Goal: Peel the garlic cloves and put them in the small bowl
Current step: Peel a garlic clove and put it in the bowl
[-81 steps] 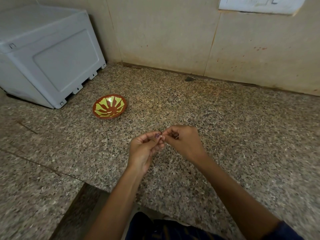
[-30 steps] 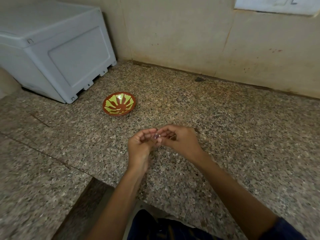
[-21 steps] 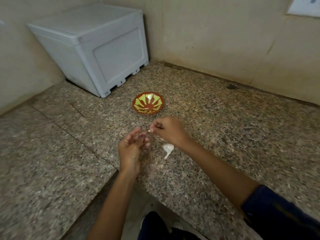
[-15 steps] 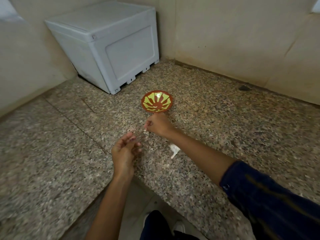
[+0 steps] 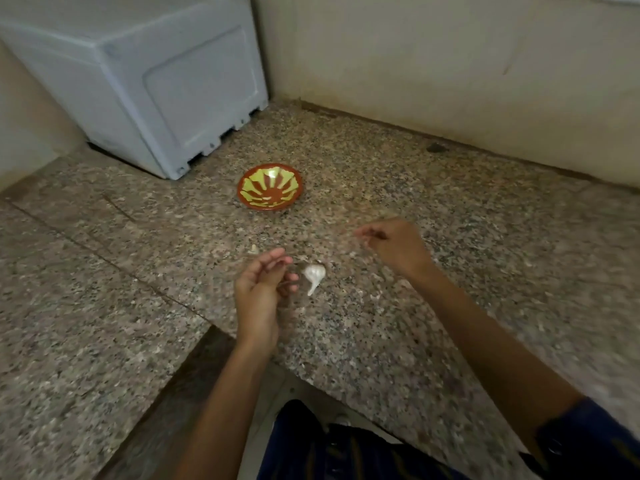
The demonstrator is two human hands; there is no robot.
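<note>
A: What do we see, from the biggest thing down?

B: The granite counter carries everything. Behind the small bowl, to its left, stands a grey plastic box. I can read no writing or brand anywhere.

A: And the hands?

B: Both hover on the near side of the bowl. The left hand has its fingers loosely curled, the grip holding nothing I can see. The right hand is blurred, with fingertips drawn together; whether it pinches something, I cannot tell.

A: Where is the garlic?

B: The garlic bulb lies on the counter, nearer than the bowl, just beside the left hand. A small pale scrap, perhaps peel, lies to its left.

A: How far along?

B: I judge it early: no clove is visible inside the bowl.
</note>
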